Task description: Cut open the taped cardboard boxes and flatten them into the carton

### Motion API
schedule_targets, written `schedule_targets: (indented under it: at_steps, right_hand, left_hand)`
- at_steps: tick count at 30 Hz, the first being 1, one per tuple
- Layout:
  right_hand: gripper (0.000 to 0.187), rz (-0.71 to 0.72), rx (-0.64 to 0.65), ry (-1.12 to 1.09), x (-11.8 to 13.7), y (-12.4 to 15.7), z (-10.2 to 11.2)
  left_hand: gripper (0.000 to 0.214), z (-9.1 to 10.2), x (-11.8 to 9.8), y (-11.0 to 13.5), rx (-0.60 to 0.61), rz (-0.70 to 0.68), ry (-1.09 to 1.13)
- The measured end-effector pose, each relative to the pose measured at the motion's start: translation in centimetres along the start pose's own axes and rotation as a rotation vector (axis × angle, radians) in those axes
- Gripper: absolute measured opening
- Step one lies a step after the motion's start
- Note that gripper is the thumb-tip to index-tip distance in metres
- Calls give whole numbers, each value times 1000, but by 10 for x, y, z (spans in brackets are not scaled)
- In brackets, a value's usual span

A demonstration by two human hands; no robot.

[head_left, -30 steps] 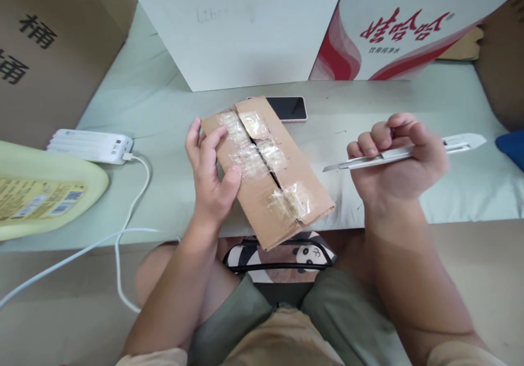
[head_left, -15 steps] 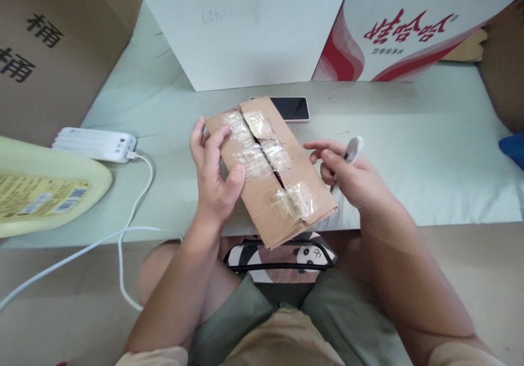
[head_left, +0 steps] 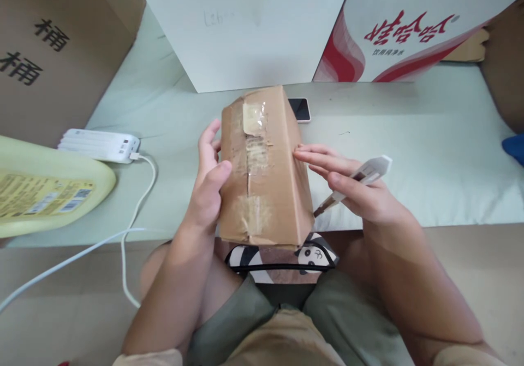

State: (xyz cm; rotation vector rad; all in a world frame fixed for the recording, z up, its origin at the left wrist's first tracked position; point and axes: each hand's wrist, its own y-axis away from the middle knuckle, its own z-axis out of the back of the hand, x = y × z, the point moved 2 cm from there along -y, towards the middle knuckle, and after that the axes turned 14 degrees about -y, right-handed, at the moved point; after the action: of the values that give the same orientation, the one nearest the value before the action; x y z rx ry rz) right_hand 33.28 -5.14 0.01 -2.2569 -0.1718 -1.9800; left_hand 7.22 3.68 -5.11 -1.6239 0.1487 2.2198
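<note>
A brown cardboard box (head_left: 270,191) is held up in front of me, its long taped seam facing me. Clear, torn tape covers that seam in patches. My left hand (head_left: 209,183) grips the box's left side, thumb on the near face and fingers behind it. On the other side, my right hand (head_left: 347,177) has its fingertips against the box's right edge. A white-handled utility knife (head_left: 370,170) is tucked between its thumb and fingers, with the dark tip pointing down toward the box's lower right corner.
Behind the box lies a phone (head_left: 301,110), partly hidden. White cartons (head_left: 254,38) stand at the back. On the left are a power bank (head_left: 100,145) with a cable, a yellow bottle (head_left: 53,186) and a large brown carton (head_left: 61,43). A panda-print bag (head_left: 282,275) sits below.
The box has turned more upright, so its right side now shows and the gap along the seam looks narrower. My right hand's fingers have straightened and come against the box; the knife has tilted.
</note>
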Motion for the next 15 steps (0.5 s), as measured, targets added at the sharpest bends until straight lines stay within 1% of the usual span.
schedule_targets:
  at_steps: [2,4,6,8,11,15]
  right_hand:
    - [47,-3,3,-42,3,4,-1]
    - [48,7,-22,-102,5,6,-1]
    - [44,29,-58,-167,6,5,0]
    - [37,33,-117,-218,7,2,3]
    - [32,-63,-284,-215,4,-3,9]
    - [36,-298,-553,-93,-3,-9,21]
  left_hand:
    - [77,-2,-2,1,46,-6,32]
    - [80,-4,-3,1,56,-37,15]
    - [84,-5,-3,0,49,-79,-49]
    - [88,-5,-4,-2,76,-97,-99]
    - [96,-4,-6,-4,153,-32,-44]
    - [103,-1,-9,-5,175,126,76]
